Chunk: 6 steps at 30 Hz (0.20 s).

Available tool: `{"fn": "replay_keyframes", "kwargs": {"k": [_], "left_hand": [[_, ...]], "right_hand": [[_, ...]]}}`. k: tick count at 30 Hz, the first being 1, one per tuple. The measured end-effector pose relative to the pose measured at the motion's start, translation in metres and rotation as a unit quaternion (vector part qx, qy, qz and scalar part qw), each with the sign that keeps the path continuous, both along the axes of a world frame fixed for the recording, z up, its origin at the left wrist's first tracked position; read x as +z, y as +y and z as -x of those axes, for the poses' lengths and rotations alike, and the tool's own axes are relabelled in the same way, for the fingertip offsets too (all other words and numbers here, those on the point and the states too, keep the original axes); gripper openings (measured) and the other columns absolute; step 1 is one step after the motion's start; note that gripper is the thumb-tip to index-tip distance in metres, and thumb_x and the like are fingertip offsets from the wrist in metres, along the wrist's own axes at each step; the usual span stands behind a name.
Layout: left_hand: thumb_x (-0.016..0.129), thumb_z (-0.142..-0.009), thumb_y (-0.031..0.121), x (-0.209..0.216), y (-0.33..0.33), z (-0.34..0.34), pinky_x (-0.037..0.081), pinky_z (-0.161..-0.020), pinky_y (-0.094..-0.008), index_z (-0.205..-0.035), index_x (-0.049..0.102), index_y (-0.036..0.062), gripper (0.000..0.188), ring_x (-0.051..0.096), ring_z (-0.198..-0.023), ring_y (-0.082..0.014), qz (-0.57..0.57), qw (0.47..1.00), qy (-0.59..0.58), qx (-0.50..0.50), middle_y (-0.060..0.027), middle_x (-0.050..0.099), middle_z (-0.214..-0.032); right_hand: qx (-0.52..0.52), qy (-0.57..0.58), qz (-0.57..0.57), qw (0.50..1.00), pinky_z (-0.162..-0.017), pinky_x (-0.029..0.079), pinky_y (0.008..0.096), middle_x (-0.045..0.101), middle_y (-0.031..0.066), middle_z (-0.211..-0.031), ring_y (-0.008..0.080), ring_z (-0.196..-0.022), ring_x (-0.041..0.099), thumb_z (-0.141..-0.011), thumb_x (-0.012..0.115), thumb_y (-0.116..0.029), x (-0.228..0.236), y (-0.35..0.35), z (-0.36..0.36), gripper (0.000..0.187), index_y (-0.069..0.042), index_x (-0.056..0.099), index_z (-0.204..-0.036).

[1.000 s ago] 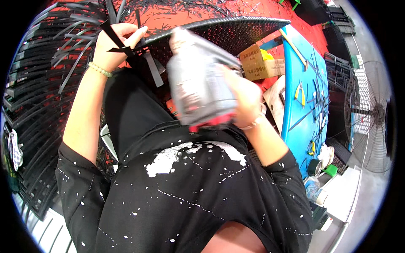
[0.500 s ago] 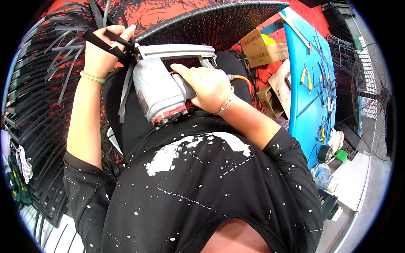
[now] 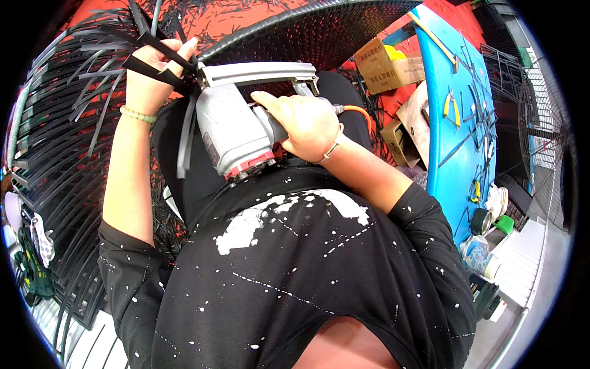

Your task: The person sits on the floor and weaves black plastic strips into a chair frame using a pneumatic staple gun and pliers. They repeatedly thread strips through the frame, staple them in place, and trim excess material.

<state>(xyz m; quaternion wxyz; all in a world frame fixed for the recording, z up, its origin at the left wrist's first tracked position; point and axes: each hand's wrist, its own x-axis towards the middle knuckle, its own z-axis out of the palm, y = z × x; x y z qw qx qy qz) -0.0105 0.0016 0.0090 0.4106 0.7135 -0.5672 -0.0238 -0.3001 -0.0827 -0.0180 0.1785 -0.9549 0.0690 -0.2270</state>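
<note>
My right hand (image 3: 305, 127) is wrapped round the handle of a grey and red pneumatic staple gun (image 3: 232, 126), held over my lap. Its nose meets the edge of a black woven panel (image 3: 313, 34), beside my left hand. An orange air hose (image 3: 358, 111) runs from the handle's end. Closed fingers of my left hand (image 3: 153, 77) grip flat black strips (image 3: 161, 48) at the panel's left end. Several loose strip ends stick out past those fingers. Exactly where the gun's nose touches is partly hidden by the strips.
Long black strips (image 3: 58, 160) fan out on the left. A blue table (image 3: 439, 154) at the right bears yellow-handled pliers (image 3: 453, 111), a hammer (image 3: 453, 60) and strip scraps. Cardboard boxes (image 3: 393, 75) stand beyond my right knee. Scraps litter the red floor (image 3: 215, 15). A large fan (image 3: 553, 135) stands far right.
The whole view has shifted slightly, so most things sit a little further right. My left fingers have adjusted a little round the strips; the staple gun stays at the panel's edge.
</note>
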Motion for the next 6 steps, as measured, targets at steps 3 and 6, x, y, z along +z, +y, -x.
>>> {"fn": "replay_keyframes", "kwargs": {"k": [3,6], "left_hand": [[0.077,-0.091,0.029,0.0001,-0.0003,0.0014,0.038,-0.049,-0.0269,-0.075,0.070,-0.0028,0.036,0.045,-0.050,-0.0080,-0.001,1.000,0.021,0.003,-0.0024,0.052,-0.054],[0.077,-0.090,0.029,0.0019,-0.0005,-0.0001,0.044,-0.053,-0.0273,-0.078,0.073,-0.0010,0.033,0.056,-0.052,-0.0105,-0.018,1.000,0.021,0.011,-0.0041,0.063,-0.059]], "right_hand": [[-0.004,-0.010,0.003,1.000,-0.066,0.053,0.0394,0.065,0.0096,-0.081,0.0289,-0.072,0.065,-0.057,0.076,-0.003,0.0001,0.0000,0.0000,0.082,-0.005,0.054,-0.137],[-0.006,0.007,0.011,1.000,-0.066,0.053,0.0386,0.066,0.0098,-0.082,0.0286,-0.074,0.066,-0.059,0.075,-0.004,0.0006,-0.0010,-0.0001,0.081,-0.005,0.054,-0.137]]}}
